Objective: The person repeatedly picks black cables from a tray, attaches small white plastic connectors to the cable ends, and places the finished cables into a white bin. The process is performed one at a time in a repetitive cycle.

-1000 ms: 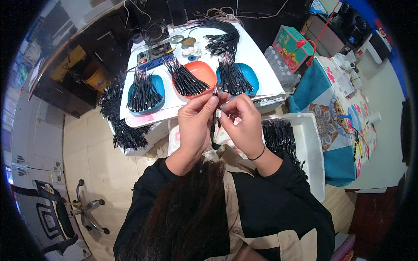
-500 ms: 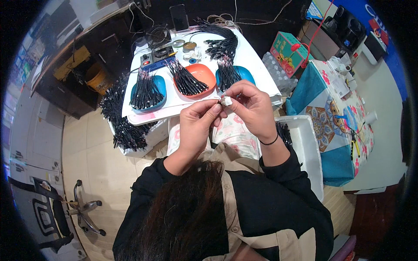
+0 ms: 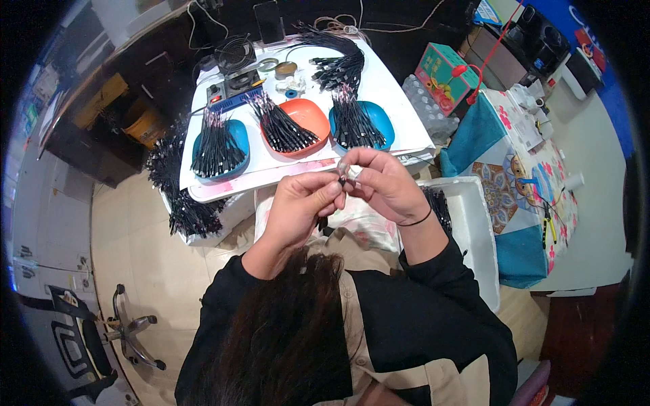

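Close together in front of the table's near edge, my two hands meet over my lap. My left hand (image 3: 298,206) is closed in a pinch on a short black cable (image 3: 323,220), whose dark end shows below the fingers. Thumb and fingers of my right hand (image 3: 389,188) are pinched around a small crumpled white piece (image 3: 355,173), perhaps tissue or tape, at the cable's upper end. The exact contact between them is too small to tell. Beyond lie bundles of black cables in a left blue tray (image 3: 240,132), an orange tray (image 3: 313,118) and a right blue tray (image 3: 384,122).
On the white table (image 3: 284,169) stand a blue-fronted device (image 3: 233,100), a small fan (image 3: 235,54) and a brown round tin (image 3: 286,70). More cables (image 3: 186,196) hang at the left. A white foam box (image 3: 477,230) is at my right, beside a cloth-covered table (image 3: 467,145).
Both hands have come slightly lower and nearer my body. The right fingers have shifted on the white piece, and the cable's dark end now shows below the left hand.
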The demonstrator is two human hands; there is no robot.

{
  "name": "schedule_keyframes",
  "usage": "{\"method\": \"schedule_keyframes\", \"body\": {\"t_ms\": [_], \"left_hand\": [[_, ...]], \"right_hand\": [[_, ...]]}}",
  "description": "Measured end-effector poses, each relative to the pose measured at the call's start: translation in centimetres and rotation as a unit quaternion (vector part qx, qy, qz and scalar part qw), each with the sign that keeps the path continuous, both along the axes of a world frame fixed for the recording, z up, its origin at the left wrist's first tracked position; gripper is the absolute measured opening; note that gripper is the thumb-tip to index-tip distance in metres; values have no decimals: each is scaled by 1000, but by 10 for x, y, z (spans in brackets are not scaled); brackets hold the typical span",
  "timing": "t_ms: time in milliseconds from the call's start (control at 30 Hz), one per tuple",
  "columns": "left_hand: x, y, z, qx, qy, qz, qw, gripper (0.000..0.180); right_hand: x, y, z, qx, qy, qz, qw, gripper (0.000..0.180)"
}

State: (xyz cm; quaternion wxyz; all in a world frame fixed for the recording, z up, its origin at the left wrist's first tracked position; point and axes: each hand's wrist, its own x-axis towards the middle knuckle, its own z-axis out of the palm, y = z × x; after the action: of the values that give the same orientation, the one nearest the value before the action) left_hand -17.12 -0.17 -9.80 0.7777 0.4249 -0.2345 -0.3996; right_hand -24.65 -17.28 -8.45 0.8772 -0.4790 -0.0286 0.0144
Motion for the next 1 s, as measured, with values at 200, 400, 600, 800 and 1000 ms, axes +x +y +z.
{"method": "schedule_keyframes", "body": {"t_ms": [200, 400, 600, 800, 1000], "left_hand": [[14, 2, -14, 108, -144, 29, 983, 16], [34, -7, -34, 103, -30, 28, 994, 16], [42, -12, -47, 107, 18, 27, 994, 16], [46, -10, -52, 105, 21, 40, 993, 16], [45, -12, -49, 69, 36, 40, 996, 16]], "right_hand": [[17, -6, -35, 120, 81, 82, 986, 19], [114, -130, -44, -261, 79, -153, 950, 17], [225, -223, -61, -438, 304, -208, 820, 24], [246, -225, -64, -408, 358, -179, 821, 25], [196, -257, -5, -40, 352, -160, 921, 27]]}}
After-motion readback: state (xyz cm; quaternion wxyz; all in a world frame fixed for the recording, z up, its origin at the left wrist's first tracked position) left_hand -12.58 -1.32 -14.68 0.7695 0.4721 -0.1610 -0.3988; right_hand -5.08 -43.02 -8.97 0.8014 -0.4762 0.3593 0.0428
